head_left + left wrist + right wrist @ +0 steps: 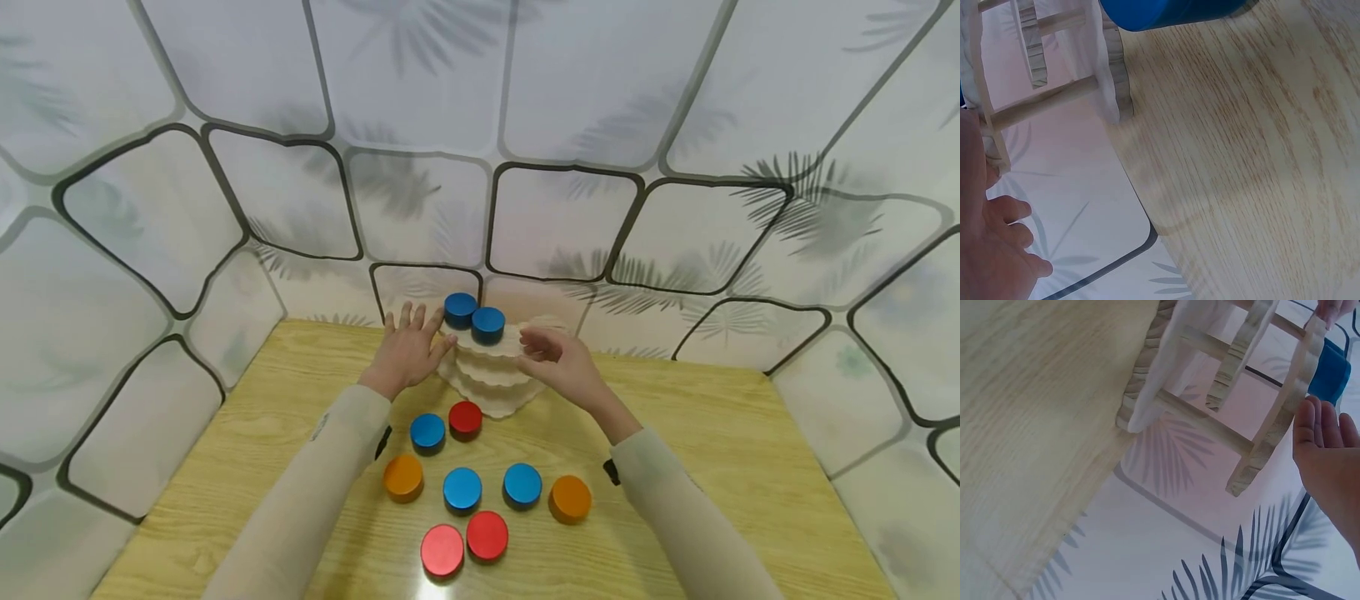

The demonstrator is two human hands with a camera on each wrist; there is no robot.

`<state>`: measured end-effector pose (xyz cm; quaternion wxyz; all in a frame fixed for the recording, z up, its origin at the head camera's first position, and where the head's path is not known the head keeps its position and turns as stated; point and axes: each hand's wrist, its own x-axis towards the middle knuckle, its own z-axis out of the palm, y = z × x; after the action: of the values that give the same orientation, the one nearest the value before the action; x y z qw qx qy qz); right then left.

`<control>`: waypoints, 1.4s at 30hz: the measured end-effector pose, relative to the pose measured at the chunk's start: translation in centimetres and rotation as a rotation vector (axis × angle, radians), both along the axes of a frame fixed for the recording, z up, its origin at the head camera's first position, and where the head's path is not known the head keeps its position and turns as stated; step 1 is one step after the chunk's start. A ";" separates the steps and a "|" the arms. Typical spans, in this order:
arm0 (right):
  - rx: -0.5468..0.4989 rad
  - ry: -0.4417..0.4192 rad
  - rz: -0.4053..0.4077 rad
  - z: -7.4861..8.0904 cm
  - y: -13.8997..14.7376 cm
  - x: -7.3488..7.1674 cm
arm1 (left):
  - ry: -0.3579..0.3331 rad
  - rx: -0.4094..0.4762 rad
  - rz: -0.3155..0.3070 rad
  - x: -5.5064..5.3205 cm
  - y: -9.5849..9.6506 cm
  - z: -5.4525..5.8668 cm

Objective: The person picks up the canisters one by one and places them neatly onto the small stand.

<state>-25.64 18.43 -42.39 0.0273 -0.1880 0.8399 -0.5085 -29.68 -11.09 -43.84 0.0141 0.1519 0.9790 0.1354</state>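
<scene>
A pale wooden tiered stand (491, 379) with scalloped edges rises near the back of the table. Two blue round discs (488, 326) sit side by side on its top tier, left of centre. At the top tier's left edge is my left hand (407, 354), fingers spread, thumb by the rim. My right hand (558, 365) is at the right side of the same tier, its fingers slightly bent and nothing in its grasp. In the right wrist view its fingers (1319, 425) lie close by the tier's edge, with a blue disc (1330, 372) beyond.
On the wooden table (712, 467) in front of the stand lie several loose discs: blue ones (462, 490), red ones (487, 536) and orange ones (570, 499). A wall covering (566, 221) with a leaf pattern closes off the back and both sides.
</scene>
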 end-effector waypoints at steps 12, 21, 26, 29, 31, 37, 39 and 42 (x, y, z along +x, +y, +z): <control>0.003 -0.010 0.040 -1.2 1.8 3.0 | 0.003 0.003 0.005 -0.1 0.1 -0.3; -0.007 -0.026 0.088 -2.7 3.0 5.4 | 0.013 -0.009 0.008 0.0 0.0 -0.3; -0.001 -0.032 0.100 -3.8 4.4 6.9 | 0.004 0.007 0.006 0.0 0.0 -0.2; 0.008 -0.044 0.098 -4.3 5.2 7.7 | 0.008 0.003 0.003 0.0 0.0 -0.1; 0.013 -0.064 0.093 -4.5 5.7 8.2 | 0.011 -0.003 0.005 -0.1 0.0 -0.1; 0.010 -0.143 0.094 -5.1 6.8 9.7 | 0.010 -0.005 0.000 0.0 -0.1 -0.1; 0.012 -0.158 0.105 -5.4 7.2 10.1 | 0.009 -0.001 0.000 0.0 0.0 -0.1; 0.013 -0.173 0.121 -5.9 7.6 10.7 | 0.005 0.002 0.002 0.0 0.0 -0.2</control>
<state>-14.98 26.02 -48.27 0.1316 -0.1936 0.8248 -0.5147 -29.70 -11.07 -44.00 0.0114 0.1513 0.9790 0.1360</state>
